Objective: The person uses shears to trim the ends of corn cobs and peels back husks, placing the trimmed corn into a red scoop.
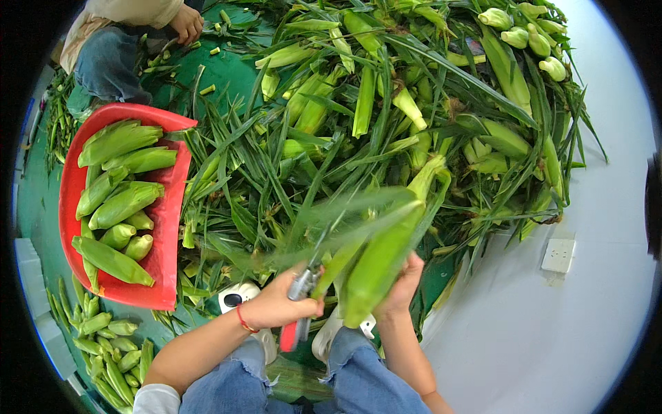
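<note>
A large green ear of corn (381, 265), still in its husk, is gripped in my right hand (402, 290), tilted with its stalk end up and away from me. My left hand (279, 303) is closed around pruning shears (302, 286) with a grey body and a red handle end. A loosened husk leaf (334, 270) runs between the left thumb and the ear; whether the fingers pinch it cannot be made out. Long blades of leaf near the shears are smeared by motion.
A big heap of unhusked corn (365, 90) with long leaves lies ahead. To the left, a red scoop-shaped container (176, 241) holds several trimmed ears. More ears (114, 345) lie on the green floor. Another person's hand (187, 24) is at upper left; a white wall with a socket (558, 255) stands right.
</note>
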A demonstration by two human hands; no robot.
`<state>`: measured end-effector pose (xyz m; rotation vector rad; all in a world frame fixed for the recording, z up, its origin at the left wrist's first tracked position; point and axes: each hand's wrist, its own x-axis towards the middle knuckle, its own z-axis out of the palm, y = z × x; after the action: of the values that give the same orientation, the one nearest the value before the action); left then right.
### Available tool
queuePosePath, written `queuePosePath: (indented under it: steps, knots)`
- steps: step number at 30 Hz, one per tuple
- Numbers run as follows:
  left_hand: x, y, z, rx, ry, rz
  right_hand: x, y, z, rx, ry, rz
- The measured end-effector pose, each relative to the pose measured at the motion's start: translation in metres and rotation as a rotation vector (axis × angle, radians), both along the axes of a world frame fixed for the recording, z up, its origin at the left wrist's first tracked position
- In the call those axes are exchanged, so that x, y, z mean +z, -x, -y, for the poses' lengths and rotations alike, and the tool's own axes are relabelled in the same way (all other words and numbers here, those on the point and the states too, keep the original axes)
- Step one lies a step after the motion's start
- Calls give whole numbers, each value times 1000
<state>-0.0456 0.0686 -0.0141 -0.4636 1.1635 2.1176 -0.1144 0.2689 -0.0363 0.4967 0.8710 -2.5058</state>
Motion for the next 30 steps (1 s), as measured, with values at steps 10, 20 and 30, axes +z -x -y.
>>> queuePosePath:
  steps: [10,20,30]
  knots:
    - [-41,-13,29,445,-350,254,16,29,-25,83,194,-67]
    - [-5,27,-17,-266,628,-515,7,16,-14,428,-894,-264]
    - [-9,29,-19,84,714,-722,51,17,-2,673,-1026,-455]
